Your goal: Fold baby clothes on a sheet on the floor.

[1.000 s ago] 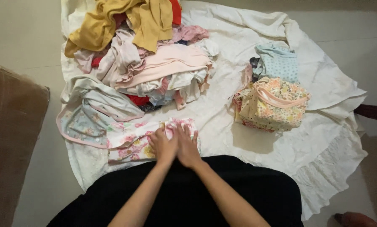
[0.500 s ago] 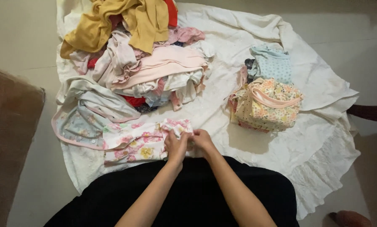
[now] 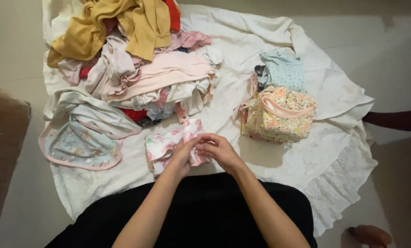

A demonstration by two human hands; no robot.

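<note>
Left to right: floral baby garment (image 3: 169, 143) lies bunched on the white sheet (image 3: 334, 151), long axis roughly left-right, bulk extending left of both hands. Left hand (image 3: 181, 154) grip closed on its right end; right hand (image 3: 220, 150) grip pinching the same pink edge, touching the left. Left hand is nearer the bulk. Exact fold line probably hidden under the fingers. Folded stack (image 3: 279, 115) sits well apart, right.

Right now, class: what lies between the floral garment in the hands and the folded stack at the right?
In the head view, only bare white sheet separates the floral garment from the folded stack.
</note>
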